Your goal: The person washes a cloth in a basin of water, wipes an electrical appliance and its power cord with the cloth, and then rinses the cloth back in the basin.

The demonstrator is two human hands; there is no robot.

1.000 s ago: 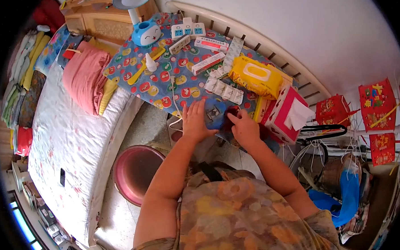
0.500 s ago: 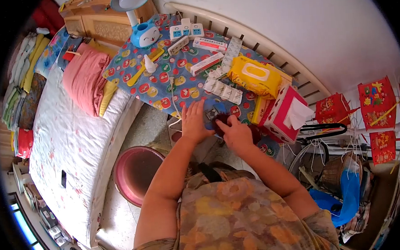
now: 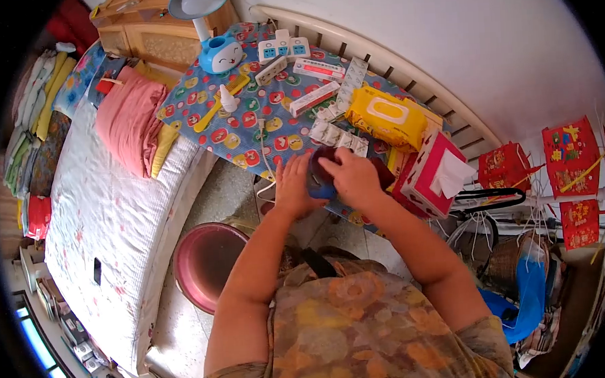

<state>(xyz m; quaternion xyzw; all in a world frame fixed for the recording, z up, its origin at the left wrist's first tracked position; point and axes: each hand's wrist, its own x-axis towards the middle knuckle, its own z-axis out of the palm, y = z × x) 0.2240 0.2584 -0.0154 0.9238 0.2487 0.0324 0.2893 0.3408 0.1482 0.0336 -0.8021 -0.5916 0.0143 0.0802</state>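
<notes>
My left hand (image 3: 294, 188) is at the table's near edge, fingers stretched along the left side of a small smooth blue object (image 3: 321, 189) and thumb along its lower side. Its kind is hard to make out, since my hands and a cloth hide much of it. My right hand (image 3: 353, 181) holds a dark red cloth (image 3: 325, 158) pressed against the top of the blue object, with more of the cloth showing to the right of the hand. Just beyond my hands, white blister packs (image 3: 339, 137) lie on the patterned tablecloth (image 3: 247, 151).
A yellow wipes pack (image 3: 387, 116), a tissue box (image 3: 431, 176), power strips (image 3: 283, 49), a blue lamp (image 3: 221, 54) and a yellow comb (image 3: 211, 115) stand or lie on the table. A pink basin (image 3: 185, 289) is on the floor beside the bed (image 3: 109, 245).
My right hand has shifted slightly up and left with the red cloth, which now covers more of the blue object's upper part. My left hand stays nearly in place.
</notes>
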